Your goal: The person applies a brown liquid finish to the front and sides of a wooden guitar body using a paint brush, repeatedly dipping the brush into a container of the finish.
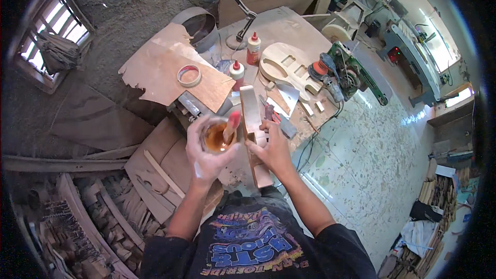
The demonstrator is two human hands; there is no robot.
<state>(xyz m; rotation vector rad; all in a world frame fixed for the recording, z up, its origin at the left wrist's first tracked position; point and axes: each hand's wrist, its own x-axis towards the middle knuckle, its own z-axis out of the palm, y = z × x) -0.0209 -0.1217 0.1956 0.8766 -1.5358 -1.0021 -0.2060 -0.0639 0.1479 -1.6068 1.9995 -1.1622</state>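
My left hand [209,152] is wrapped round a clear cup [213,138] of amber liquid. A brush-like stick [230,128] with a red end leans in the cup, its lower part in the liquid. Closed on a long, narrow wooden piece [251,107], my right hand [271,147] grips it near its middle, thumb on the near side. The piece has a pale face and darker brown edges, and extends from the table toward my body. The cup is just left of it, apart from it.
On the workbench stand red-capped glue bottles [253,49], a pale guitar body [285,64] with cut-outs, an orbital sander [321,68], a tape roll [189,75] on thin wood sheets and a desk lamp [237,40]. Wood offcuts [116,243] lie at lower left.
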